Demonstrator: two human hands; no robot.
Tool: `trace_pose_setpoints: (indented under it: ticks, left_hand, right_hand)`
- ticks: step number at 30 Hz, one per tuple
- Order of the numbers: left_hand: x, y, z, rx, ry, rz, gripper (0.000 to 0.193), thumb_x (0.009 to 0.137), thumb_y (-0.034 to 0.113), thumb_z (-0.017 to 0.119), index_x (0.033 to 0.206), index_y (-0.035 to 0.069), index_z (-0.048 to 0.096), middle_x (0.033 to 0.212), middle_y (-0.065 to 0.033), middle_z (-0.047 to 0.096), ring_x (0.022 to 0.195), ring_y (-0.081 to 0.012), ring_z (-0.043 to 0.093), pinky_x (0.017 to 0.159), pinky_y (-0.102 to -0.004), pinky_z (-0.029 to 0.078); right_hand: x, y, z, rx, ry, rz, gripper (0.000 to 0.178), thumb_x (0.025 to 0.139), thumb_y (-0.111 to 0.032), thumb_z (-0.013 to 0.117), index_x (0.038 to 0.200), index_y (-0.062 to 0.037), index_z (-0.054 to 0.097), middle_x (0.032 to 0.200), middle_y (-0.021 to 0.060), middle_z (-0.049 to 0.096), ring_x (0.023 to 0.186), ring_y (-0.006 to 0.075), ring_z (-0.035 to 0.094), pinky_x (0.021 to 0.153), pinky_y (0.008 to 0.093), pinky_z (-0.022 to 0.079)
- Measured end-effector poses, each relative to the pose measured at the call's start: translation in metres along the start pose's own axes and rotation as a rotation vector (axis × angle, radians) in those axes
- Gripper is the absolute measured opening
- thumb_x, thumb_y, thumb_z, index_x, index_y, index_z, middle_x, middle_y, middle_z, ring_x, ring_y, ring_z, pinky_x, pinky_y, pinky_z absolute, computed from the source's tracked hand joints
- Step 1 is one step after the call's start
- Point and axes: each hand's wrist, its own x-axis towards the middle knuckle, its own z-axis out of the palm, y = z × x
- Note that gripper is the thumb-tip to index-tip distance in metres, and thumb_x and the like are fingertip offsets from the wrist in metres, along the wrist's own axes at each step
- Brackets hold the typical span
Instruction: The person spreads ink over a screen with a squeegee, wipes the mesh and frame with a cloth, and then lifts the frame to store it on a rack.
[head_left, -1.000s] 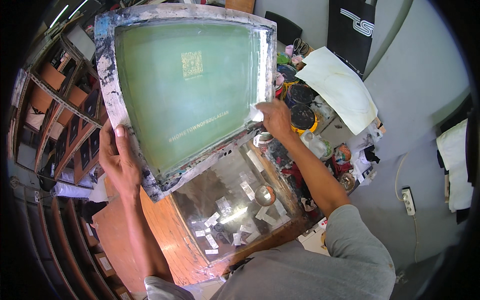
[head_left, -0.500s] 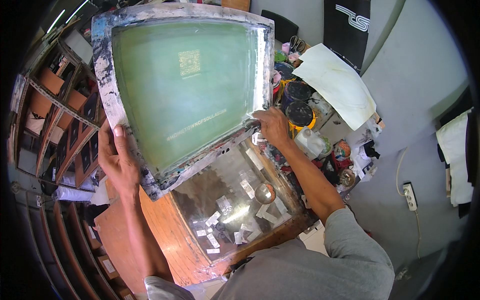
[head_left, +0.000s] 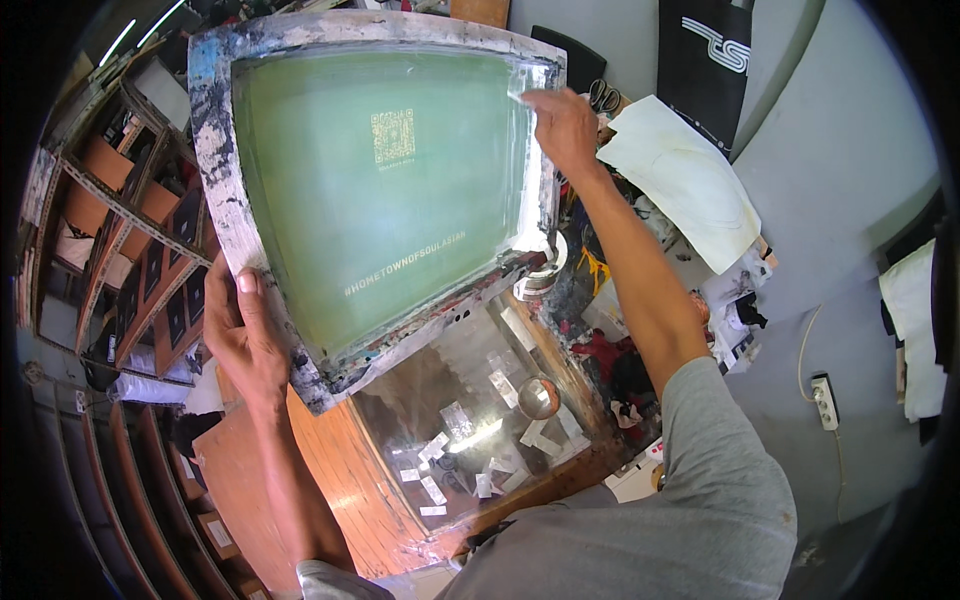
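Frame: I am holding the screen-printing frame [head_left: 380, 190] tilted up off the glass-topped table [head_left: 470, 400], its green mesh facing me and its lower edge hanging just above the glass.
Left hand: my left hand [head_left: 245, 335] is clamping the frame's paint-crusted left rail near the lower corner, thumb on the front face and fingers wrapped behind.
Right hand: my right hand [head_left: 562, 125] is resting on the upper right corner, fingertips pinching at the taped inner edge; I cannot tell whether it is gripping tape or only pressing.
Axis: the frame's long side is running from lower left to upper right, so both hands are sitting on opposite corners, the right one nearer the tape.
Room: shelving [head_left: 110, 230] is crowding the left edge; ink pots and rags [head_left: 600, 300] are lying close on the right; the glass below is dotted with tape scraps [head_left: 440, 450].
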Motion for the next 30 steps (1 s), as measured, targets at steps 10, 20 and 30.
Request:
trace_pose_setpoints:
  ticks: [10,20,30]
  left_hand:
    - [0.001,0.003,0.001,0.044,-0.002,0.017,0.037,0.106,0.025,0.050,0.125,-0.006,0.058,0.113,-0.0094,0.065,0.102,-0.0131,0.057,0.091,-0.0265,0.044]
    - [-0.001,0.005,0.000,0.017,0.000,-0.009,0.036,0.106,0.024,0.051,0.124,-0.006,0.057,0.112,-0.0098,0.065,0.102,-0.0131,0.057,0.092,-0.0268,0.044]
    - [-0.001,0.002,0.000,-0.034,-0.012,0.004,0.037,0.105,0.024,0.051,0.125,-0.006,0.057,0.111,-0.0102,0.065,0.102,-0.0142,0.057,0.092,-0.0277,0.043]
  right_hand:
    - [-0.162,-0.051,-0.025,0.111,-0.305,0.045,0.033,0.075,0.008,0.055,0.096,-0.0075,0.074,0.099,0.0104,0.074,0.083,0.0315,0.065,0.077,0.0413,0.051]
    - [-0.064,-0.027,-0.016,0.025,-0.004,0.056,0.023,0.080,0.000,0.059,0.094,-0.0099,0.075,0.091,0.0111,0.074,0.082,0.0321,0.069,0.075,0.0429,0.053]
    - [0.015,0.014,0.018,0.027,0.179,0.113,0.022,0.084,-0.003,0.061,0.096,-0.0120,0.077,0.097,0.0085,0.075,0.085,0.0292,0.069,0.077,0.0404,0.054]
